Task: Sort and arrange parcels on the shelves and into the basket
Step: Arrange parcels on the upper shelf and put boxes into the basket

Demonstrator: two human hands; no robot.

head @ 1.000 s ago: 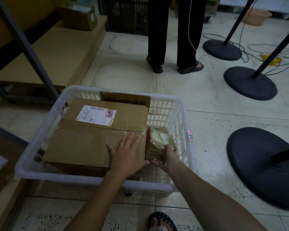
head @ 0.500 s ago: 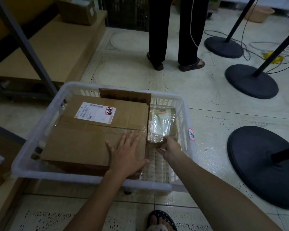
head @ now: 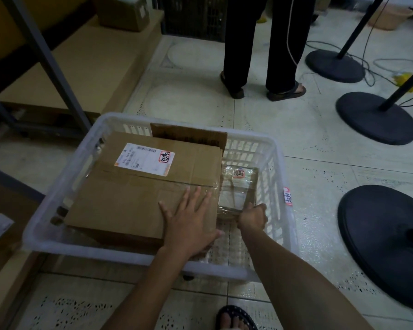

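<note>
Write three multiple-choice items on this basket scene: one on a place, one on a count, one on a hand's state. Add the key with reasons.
1. Where is the small taped parcel?
A. on the shelf
B. in the white basket, right of the large box
C. on the floor

2. How many round black stand bases show?
A. one
B. three
C. six

3. How is the left hand?
A. flat on the large box
B. curled round the basket rim
C. holding a cable

Key: B, it lies between box and basket wall; B, three discs stand at right; A, its fingers lie straight on the cardboard.
</note>
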